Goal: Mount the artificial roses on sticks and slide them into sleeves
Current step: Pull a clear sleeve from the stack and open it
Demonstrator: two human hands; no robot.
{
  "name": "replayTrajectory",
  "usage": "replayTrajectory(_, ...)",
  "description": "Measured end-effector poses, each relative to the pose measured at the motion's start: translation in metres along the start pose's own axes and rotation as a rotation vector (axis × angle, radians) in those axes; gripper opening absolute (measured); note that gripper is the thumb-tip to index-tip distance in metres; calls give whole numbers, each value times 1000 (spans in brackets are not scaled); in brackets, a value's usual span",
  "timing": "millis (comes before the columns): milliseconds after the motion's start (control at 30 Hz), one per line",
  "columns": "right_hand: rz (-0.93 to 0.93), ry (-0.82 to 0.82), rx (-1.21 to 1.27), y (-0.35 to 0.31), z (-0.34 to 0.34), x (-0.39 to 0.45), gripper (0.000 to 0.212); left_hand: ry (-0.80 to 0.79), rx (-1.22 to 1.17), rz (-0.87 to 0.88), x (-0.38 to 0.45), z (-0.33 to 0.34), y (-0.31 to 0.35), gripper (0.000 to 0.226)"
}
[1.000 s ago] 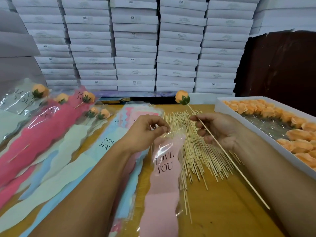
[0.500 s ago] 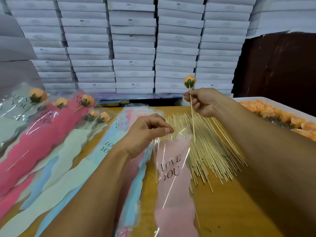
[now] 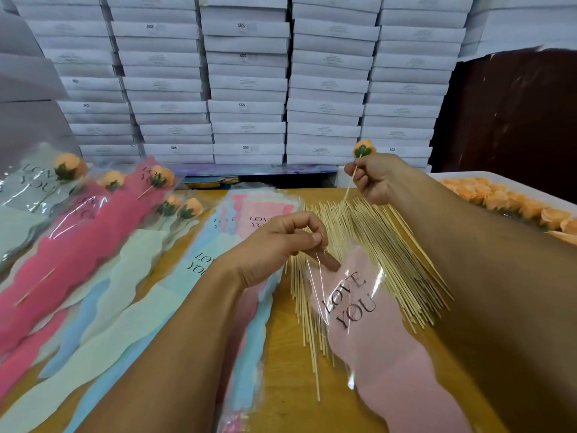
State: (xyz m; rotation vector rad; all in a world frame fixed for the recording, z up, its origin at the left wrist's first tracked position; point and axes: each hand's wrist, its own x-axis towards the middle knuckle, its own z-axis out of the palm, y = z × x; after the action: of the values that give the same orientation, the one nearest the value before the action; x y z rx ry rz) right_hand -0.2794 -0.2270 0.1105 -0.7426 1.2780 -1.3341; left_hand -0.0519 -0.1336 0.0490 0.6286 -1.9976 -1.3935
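My left hand (image 3: 281, 242) pinches the clear top edge of a pale pink "LOVE YOU" sleeve (image 3: 371, 332), with one finger inside its mouth. The sleeve lies over a heap of bamboo sticks (image 3: 368, 245) on the wooden table. My right hand (image 3: 374, 179) grips a thin stick just below an orange rose (image 3: 363, 149) mounted on its tip. The stick points down toward the heap, above and right of the sleeve's mouth. A white tray (image 3: 443, 175) of orange rose heads (image 3: 505, 201) sits at the right.
Finished roses in red and pale green sleeves (image 3: 78, 232) lie at the left. A pile of flat sleeves (image 3: 237, 214) in pink and blue lies under my left forearm. White boxes (image 3: 246, 82) are stacked along the far table edge.
My right hand has swung the rose stick from lying slanted over the table to nearly upright, gripping it just below the rose. My left hand has spread the sleeve's mouth wider.
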Motion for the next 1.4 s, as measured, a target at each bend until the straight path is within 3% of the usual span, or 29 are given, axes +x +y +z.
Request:
replayTrajectory(233, -72, 169, -33, 4, -5, 9, 21, -15, -67, 44, 1, -1, -1, 9)
replayTrajectory(433, -144, 272, -35, 1, -8, 6, 32, -6, -113, 39, 2, -1, -2, 7)
replayTrajectory(633, -160, 298, -62, -1, -11, -1, 28, 0, -129, 48, 1, 0, -1, 8)
replayTrajectory(1000, -166, 134, -212, 17, 10, -15, 16, 93, -41, 2, 1, 2, 3, 5)
replayTrajectory(1100, -171, 43, -241, 22, 19, -27, 14, 109, 21, -24, -1, 5, 5, 16)
replayTrajectory(1400, -108, -286, -250, 47, 22, -72, 16, 392, 17, -82, 5, 5, 4, 22)
